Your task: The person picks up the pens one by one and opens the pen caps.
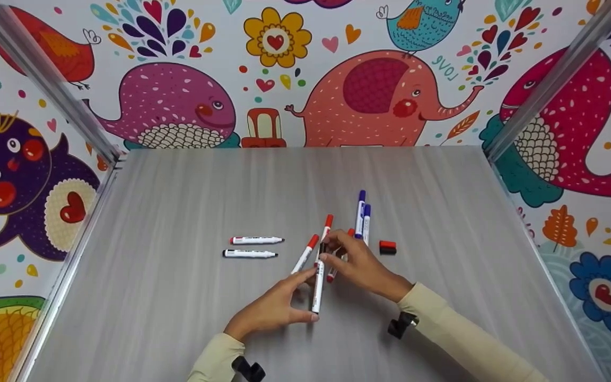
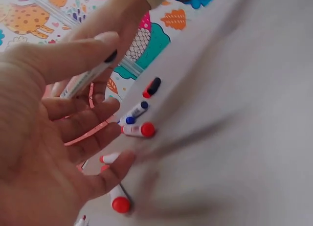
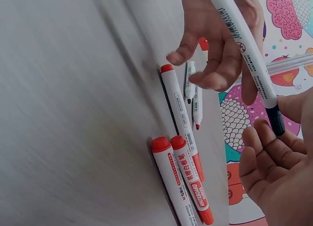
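Note:
A white marker with a black cap stands in front of me, close over the table. My left hand holds it lengthwise, thumb at its lower end and a finger near the upper part. At the upper end, my right hand pinches the black cap between thumb and finger. In the left wrist view, the other left fingers are spread apart. Beside and behind the hands lie red-capped markers, partly hidden by them in the head view.
Two uncapped markers, one red-ended and one black-ended, lie left with tips pointing right. Two blue markers lie behind my right hand. Right of them sit a red cap and a black cap side by side. Patterned walls border the table.

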Tool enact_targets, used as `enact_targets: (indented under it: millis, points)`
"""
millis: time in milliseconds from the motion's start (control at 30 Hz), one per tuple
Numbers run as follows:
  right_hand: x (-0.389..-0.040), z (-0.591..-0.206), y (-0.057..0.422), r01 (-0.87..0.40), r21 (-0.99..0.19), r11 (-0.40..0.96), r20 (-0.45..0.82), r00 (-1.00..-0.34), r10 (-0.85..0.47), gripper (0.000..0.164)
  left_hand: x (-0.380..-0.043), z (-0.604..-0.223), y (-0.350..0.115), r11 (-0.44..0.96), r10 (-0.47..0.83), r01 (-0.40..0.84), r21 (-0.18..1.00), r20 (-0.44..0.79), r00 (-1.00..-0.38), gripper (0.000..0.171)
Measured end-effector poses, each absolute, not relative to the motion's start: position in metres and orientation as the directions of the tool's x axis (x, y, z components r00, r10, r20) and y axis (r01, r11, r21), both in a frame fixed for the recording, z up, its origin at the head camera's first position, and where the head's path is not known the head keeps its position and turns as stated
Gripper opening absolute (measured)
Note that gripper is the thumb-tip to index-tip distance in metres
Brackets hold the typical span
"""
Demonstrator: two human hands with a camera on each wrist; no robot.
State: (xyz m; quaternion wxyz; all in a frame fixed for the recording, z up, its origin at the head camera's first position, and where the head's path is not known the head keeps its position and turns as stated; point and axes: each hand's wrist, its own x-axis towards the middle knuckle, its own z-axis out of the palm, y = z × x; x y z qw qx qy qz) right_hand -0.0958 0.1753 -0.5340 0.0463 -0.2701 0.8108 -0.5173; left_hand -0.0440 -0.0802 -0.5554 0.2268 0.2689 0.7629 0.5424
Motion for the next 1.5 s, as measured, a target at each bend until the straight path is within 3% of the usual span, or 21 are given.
enact_targets:
  millis: [200,433,800,1200,1500]
  points:
    - [-0.094,-0.533,0.176,-0.372,-0.880,0.295,0.216,-0.867,-0.449,0.031,-0.045,-0.550,-0.077,0.105,0.697,0.050,0.993,-0.037,-0.716,0.093]
    - [-0.090,-0.528,0.179,-0.380,-0.880,0.285,0.237,-0.872,-0.428,0.040,-0.050,-0.547,-0.076,0.061,0.687,0.013,0.998,-0.032,-0.726,0.075]
    - [-0.087,-0.527,0.184,-0.438,-0.837,0.327,0.269,-0.851,-0.452,0.046,-0.057,-0.534,-0.076,0.201,0.617,0.058,0.978,-0.080,-0.783,0.049]
    - [-0.083,-0.529,0.189,-0.463,-0.801,0.380,0.260,-0.840,-0.476,0.046,-0.068,-0.526,-0.077,0.329,0.624,0.120,0.937,-0.121,-0.772,0.041]
    - [-0.083,-0.534,0.197,-0.452,-0.787,0.421,0.242,-0.853,-0.462,0.043,-0.080,-0.529,-0.069,0.325,0.645,0.151,0.933,-0.102,-0.758,0.035]
